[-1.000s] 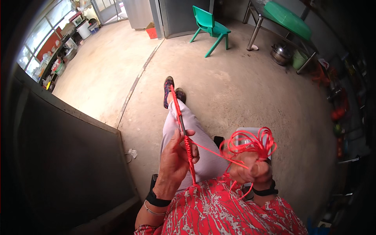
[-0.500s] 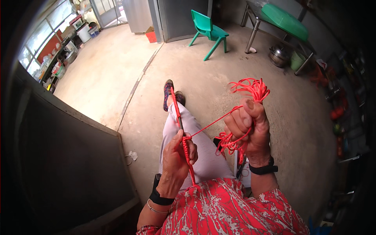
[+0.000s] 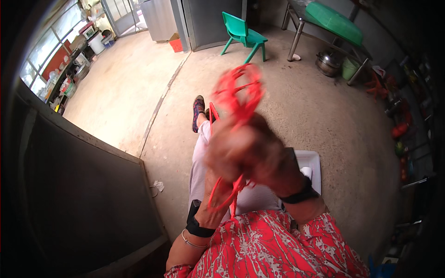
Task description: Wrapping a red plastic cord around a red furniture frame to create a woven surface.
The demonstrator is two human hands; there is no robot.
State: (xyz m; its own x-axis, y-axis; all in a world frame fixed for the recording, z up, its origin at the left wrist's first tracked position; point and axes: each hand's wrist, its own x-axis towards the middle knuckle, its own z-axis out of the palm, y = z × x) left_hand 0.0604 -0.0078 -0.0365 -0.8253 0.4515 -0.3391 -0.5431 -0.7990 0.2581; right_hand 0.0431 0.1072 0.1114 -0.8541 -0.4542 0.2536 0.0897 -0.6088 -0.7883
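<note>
My right hand (image 3: 257, 148) is blurred by motion, closed around a bundle of red cord (image 3: 241, 88). Loops of it stick out above the fist, and looser strands hang below toward my lap. Behind it is my left hand (image 3: 212, 178), largely covered, so its fingers do not show. Both hands overlap in front of my thighs. Another red cord length (image 3: 212, 112) shows beside my shoe (image 3: 198, 109), above the hands. The braided section is hidden.
A white tray (image 3: 316, 173) with a white roll-like item lies right of my lap. A dark panel (image 3: 83, 185) stands close on the left. Ahead are a green chair (image 3: 245, 34) and a metal-legged table (image 3: 296, 41), with a steel pot (image 3: 328, 64) by it.
My right hand has swung left with the cord bundle, from well apart to in front of my left hand. The strand stretched between them and the braided part are out of sight.
</note>
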